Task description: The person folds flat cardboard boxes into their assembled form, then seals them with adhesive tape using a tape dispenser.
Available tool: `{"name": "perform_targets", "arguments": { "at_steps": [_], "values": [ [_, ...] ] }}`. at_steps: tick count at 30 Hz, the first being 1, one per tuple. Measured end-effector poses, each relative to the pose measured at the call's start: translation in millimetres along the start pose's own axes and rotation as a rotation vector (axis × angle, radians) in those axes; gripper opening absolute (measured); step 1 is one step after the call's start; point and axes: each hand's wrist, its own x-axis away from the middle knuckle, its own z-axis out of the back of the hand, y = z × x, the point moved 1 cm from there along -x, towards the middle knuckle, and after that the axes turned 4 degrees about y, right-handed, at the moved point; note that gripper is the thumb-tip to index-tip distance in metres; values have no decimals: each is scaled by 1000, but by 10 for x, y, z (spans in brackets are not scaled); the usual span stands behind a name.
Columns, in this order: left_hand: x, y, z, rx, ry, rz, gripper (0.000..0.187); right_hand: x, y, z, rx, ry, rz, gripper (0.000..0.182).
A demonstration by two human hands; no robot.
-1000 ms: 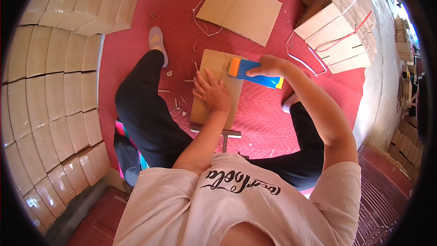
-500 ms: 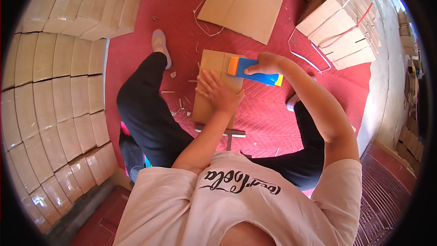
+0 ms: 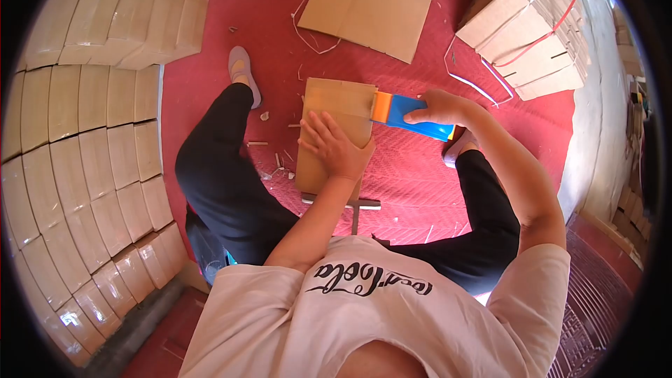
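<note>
Left hand (image 3: 334,147) – spread flat, pressing the folded cardboard box (image 3: 334,108) | right hand (image 3: 442,108) – clamped on the blue tape dispenser (image 3: 409,113) at the box's right edge | hands apart

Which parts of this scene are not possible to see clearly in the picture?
- Head view: the cardboard box under the left hand is hidden by the palm.
- The tape dispenser grip is covered by the right hand.
- The bundled cardboard stack is cut off by the lens edge.
</note>
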Motion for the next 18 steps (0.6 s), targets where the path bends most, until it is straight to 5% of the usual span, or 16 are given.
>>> {"name": "perform_targets", "arguments": {
  "at_steps": [3,5,18],
  "values": [
    [2,-12,-17,-7,6,-13,110,-10,523,-120,-137,113,121,67],
    [-8,-2,-9,-10,4,-23,111,50,722,-103,-139,-16,18,64],
    [-10,23,-23,-59,9,-19,113,-542,181,-364,215,44,-102,70]
  ]
}}
